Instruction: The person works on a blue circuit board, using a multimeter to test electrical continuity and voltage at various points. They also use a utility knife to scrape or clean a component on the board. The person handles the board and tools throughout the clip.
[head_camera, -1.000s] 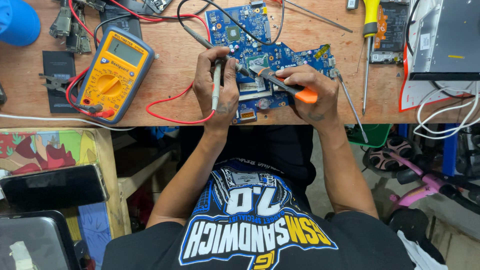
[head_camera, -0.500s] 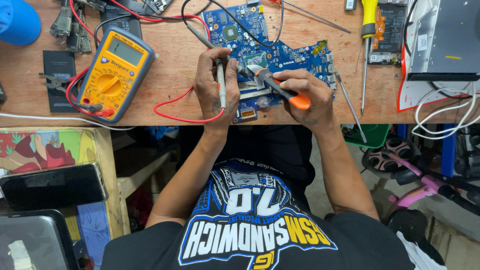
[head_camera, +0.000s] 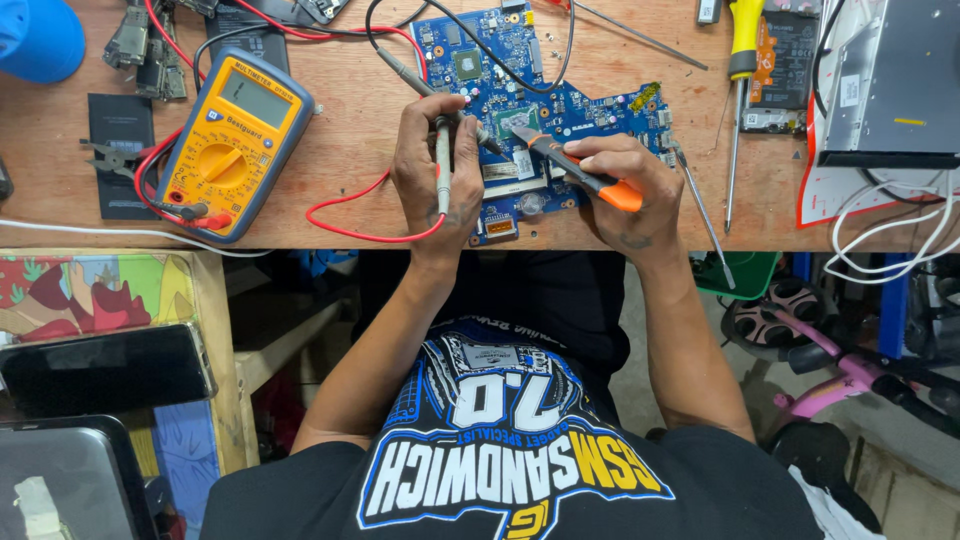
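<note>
With the left hand (head_camera: 432, 170) clamped on a probe (head_camera: 443, 165) and the right hand (head_camera: 628, 190) on an orange-tipped tool (head_camera: 575, 170), steady tips on the blue circuit board (head_camera: 560, 110) mattered most.

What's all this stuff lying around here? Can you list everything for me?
circuit board: one, blue, middle of the bench under both hands
multimeter: one, yellow, left on the bench
red lead: one, loops from the multimeter to the left hand
probe: one, grey, upright in the left hand
tool: one, black with orange end, in the right hand, tip on the board
screwdriver: one, yellow handle, right of the board
bench: one, brown wood
cap: one, blue, top left corner
phone: one, black, lower left
left hand: grips the probe
right hand: grips the tool
</note>
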